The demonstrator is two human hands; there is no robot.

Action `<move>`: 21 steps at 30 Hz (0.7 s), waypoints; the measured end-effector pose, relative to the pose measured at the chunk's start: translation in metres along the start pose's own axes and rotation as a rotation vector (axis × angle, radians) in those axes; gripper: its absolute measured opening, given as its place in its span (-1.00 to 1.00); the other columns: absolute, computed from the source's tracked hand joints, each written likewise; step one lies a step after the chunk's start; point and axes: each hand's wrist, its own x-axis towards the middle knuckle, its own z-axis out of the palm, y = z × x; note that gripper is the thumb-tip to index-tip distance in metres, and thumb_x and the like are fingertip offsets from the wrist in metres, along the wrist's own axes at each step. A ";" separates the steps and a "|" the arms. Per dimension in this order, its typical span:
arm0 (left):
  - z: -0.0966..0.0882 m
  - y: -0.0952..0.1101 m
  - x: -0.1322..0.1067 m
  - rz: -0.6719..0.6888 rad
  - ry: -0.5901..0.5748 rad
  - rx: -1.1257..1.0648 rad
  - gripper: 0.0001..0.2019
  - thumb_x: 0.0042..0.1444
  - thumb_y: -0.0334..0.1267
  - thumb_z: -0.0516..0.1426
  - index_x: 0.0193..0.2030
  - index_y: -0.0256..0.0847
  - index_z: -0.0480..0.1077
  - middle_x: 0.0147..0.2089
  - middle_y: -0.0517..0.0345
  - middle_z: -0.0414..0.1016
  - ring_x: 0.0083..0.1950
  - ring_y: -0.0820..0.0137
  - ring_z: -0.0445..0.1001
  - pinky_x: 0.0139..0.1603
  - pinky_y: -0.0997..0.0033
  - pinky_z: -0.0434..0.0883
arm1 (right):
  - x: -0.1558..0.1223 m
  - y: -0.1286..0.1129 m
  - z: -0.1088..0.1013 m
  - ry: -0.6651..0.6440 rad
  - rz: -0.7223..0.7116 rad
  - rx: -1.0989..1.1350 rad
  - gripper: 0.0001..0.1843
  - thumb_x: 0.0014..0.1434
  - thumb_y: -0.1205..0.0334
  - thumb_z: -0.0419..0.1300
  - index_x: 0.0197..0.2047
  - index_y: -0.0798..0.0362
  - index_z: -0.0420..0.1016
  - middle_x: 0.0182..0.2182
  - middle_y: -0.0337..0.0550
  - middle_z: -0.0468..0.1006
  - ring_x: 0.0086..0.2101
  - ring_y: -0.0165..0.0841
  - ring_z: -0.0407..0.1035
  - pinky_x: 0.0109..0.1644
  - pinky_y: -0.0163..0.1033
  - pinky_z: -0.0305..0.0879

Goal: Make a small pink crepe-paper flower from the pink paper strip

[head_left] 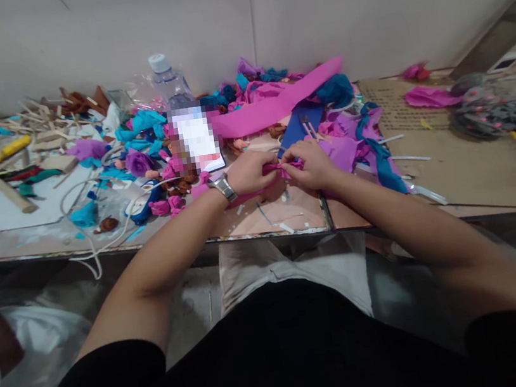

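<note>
Both hands meet above the front of the worktable, pinching one twisted strip of pink crepe paper (285,166) between them. My left hand (251,173), with a metal watch on its wrist, is closed on the strip's left part. My right hand (310,164) is closed on its right part, fingertips almost touching the left ones. A wide pink paper band (281,104) lies behind the hands. Just beyond the right hand rest scissors (308,126) on a dark blue sheet. A phone (196,139) with a lit screen stands behind the left wrist.
A capped plastic bottle (170,84) stands near the wall. Crumpled teal and purple paper flowers (139,161) and a white cable (85,256) lie to the left, beside wooden sticks and tools. At right, a grey bundle (481,107) sits on cardboard (447,173).
</note>
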 end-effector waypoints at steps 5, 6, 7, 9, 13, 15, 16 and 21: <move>0.001 -0.002 0.000 -0.007 -0.020 0.067 -0.86 0.24 -0.22 0.19 -0.27 -0.19 0.55 -0.32 0.06 0.61 -0.32 0.31 0.45 -0.24 0.27 0.22 | 0.000 0.000 0.000 -0.019 -0.007 -0.015 -0.86 0.33 0.11 0.23 -0.23 -0.03 0.55 -0.27 -0.05 0.70 -0.16 -0.08 0.48 0.07 0.06 0.16; 0.002 -0.003 0.000 -0.007 -0.024 0.070 -0.86 0.24 -0.22 0.19 -0.26 -0.19 0.56 -0.32 0.06 0.62 -0.32 0.31 0.45 -0.24 0.27 0.23 | 0.000 -0.001 0.001 -0.024 -0.005 -0.016 -0.87 0.33 0.12 0.24 -0.23 -0.03 0.55 -0.26 -0.05 0.70 -0.15 -0.08 0.48 0.08 0.06 0.16; 0.002 -0.003 0.000 -0.008 -0.026 0.073 -0.86 0.24 -0.21 0.19 -0.25 -0.19 0.56 -0.32 0.06 0.61 -0.32 0.31 0.45 -0.24 0.27 0.23 | -0.001 -0.001 0.001 -0.029 -0.001 -0.017 -0.88 0.33 0.13 0.24 -0.22 -0.04 0.54 -0.25 -0.05 0.70 -0.15 -0.07 0.48 0.09 0.06 0.16; 0.003 -0.004 0.000 -0.008 -0.027 0.081 -0.85 0.24 -0.20 0.20 -0.25 -0.19 0.57 -0.32 0.06 0.61 -0.32 0.30 0.45 -0.25 0.26 0.22 | -0.001 -0.001 0.001 -0.039 0.008 -0.024 -0.87 0.35 0.12 0.22 -0.20 -0.03 0.54 -0.24 -0.04 0.70 -0.13 -0.07 0.48 0.11 0.07 0.16; 0.003 -0.003 0.000 -0.015 -0.022 0.081 -0.83 0.25 -0.19 0.18 -0.27 -0.18 0.55 -0.33 0.06 0.60 -0.33 0.31 0.42 -0.25 0.26 0.21 | -0.001 0.000 0.001 -0.059 0.014 -0.038 -0.83 0.40 0.10 0.18 -0.19 -0.03 0.53 -0.23 -0.03 0.70 -0.12 -0.07 0.48 0.12 0.08 0.14; 0.002 -0.001 0.000 -0.017 -0.016 0.067 -0.83 0.26 -0.19 0.16 -0.28 -0.19 0.54 -0.33 0.06 0.59 -0.33 0.31 0.42 -0.24 0.26 0.22 | -0.001 0.000 0.002 -0.062 0.013 -0.042 -0.82 0.41 0.11 0.16 -0.19 -0.03 0.52 -0.25 -0.04 0.68 -0.12 -0.07 0.47 0.11 0.08 0.14; 0.002 0.000 0.000 -0.011 -0.014 0.055 -0.82 0.26 -0.19 0.16 -0.28 -0.19 0.54 -0.33 0.06 0.60 -0.33 0.31 0.42 -0.24 0.26 0.22 | -0.001 0.001 0.002 -0.060 0.014 -0.043 -0.82 0.42 0.11 0.15 -0.20 -0.03 0.51 -0.26 -0.05 0.68 -0.13 -0.08 0.47 0.11 0.07 0.15; -0.002 0.003 0.002 0.036 0.020 -0.019 -0.72 0.39 -0.09 0.10 -0.17 -0.21 0.57 -0.24 0.03 0.66 -0.25 0.27 0.49 -0.15 0.24 0.30 | -0.001 0.002 0.001 -0.053 0.000 -0.037 -0.82 0.42 0.11 0.13 -0.20 -0.04 0.49 -0.26 -0.06 0.66 -0.13 -0.09 0.46 0.12 0.08 0.15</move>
